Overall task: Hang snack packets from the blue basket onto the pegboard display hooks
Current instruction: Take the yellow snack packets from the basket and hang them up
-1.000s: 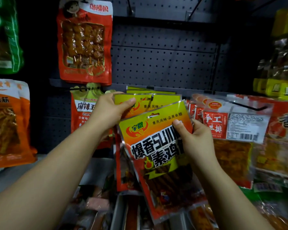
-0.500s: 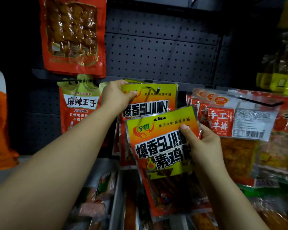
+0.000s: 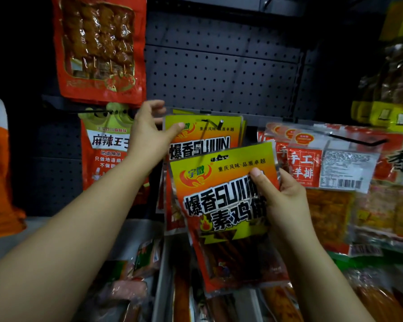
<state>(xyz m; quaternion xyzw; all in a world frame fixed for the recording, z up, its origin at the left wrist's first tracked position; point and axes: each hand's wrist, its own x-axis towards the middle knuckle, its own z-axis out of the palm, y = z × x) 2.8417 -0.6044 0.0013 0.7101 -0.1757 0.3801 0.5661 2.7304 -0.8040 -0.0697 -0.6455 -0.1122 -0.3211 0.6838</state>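
Loose snack packet (image 3: pixel 221 205) held tilted before pegboard (image 3: pixel 219 73), just below hook (image 3: pixel 215 124); right edge gripped by right hand (image 3: pixel 284 201), thumb on front. Top-left corner of hanging packets (image 3: pixel 203 140) pinched by left hand (image 3: pixel 147 135), upper fingers loosely curled.

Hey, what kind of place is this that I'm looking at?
Probably a shop's snack aisle. A dark pegboard carries wire hooks, packets with barcodes hang alongside, and the right hand holds a yellow packet in front of the hung packets that the left hand pinches.
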